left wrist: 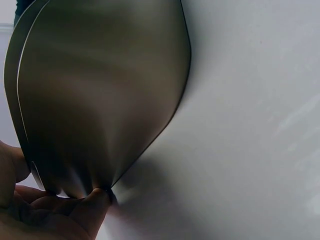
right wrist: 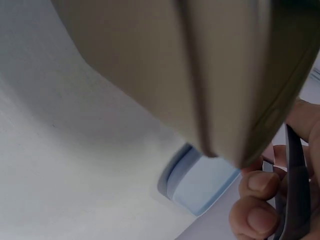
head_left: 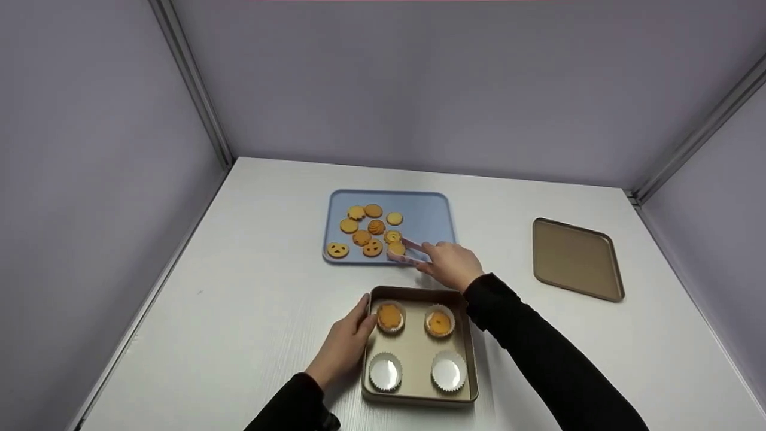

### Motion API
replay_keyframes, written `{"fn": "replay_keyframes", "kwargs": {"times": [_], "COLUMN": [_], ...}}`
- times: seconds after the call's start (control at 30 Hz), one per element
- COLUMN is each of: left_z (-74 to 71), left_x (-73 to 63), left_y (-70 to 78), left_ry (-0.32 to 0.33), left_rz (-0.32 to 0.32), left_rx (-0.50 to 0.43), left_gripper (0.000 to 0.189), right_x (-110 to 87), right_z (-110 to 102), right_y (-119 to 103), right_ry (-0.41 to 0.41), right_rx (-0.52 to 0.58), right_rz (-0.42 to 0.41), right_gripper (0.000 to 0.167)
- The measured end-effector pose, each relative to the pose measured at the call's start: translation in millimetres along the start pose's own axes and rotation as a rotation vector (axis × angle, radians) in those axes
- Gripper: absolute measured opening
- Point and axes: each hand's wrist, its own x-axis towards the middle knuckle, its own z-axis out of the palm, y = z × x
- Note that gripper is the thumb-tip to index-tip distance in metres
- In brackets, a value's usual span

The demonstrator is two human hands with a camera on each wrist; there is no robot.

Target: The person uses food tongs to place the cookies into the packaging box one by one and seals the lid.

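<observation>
My left hand point(head_left: 342, 347) grips the left wall of a gold-brown baking tin point(head_left: 419, 400), thumb at the rim; its fingertips show at the tin's corner in the left wrist view. Inside the tin stand white paper cups: the two far ones hold cookies point(head_left: 389, 316), and the two near ones point(head_left: 385, 372) show bare white bottoms. Beyond the tin, my right hand point(head_left: 453, 264) holds tongs point(head_left: 408, 260) with pale pinkish arms. Their tips reach over the near edge of a blue tray point(head_left: 426, 211), on either side of a round yellow cookie point(head_left: 396, 248).
Several other cookies point(head_left: 361, 237) of different shapes lie on the left and middle of the blue tray. A shallow gold-brown rectangular pan or lid point(head_left: 577, 257) lies at the right on the white table point(head_left: 239, 287). Grey-lilac panels point(head_left: 395, 90) stand around the table's back and sides.
</observation>
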Motion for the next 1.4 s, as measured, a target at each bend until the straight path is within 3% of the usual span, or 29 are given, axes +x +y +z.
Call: {"fn": "replay_keyframes", "kwargs": {"times": [0.6,0.97,1.4], "left_z": [-0.8,-0.5,-0.3], "left_x": [-1.2,-2.0,-1.8], "left_y": [1.7,3.2,2.4], "left_ry": [-0.006,-0.007,-0.009], "left_rz": [-0.001,-0.008,0.001], "left_rx": [-0.001,0.005,0.000], "left_gripper": [0.059,0.059,0.060], "right_x": [1.4,-13.3,-39.5], "right_z": [-1,1,-15], "right_y": [3,23,40], "right_ry": [0.050,0.161,0.308], "right_rx": [-0.077,-0.110,-0.114], "right_rz": [-0.055,-0.106,-0.176], "right_gripper": [0.031,0.039,0.042]}}
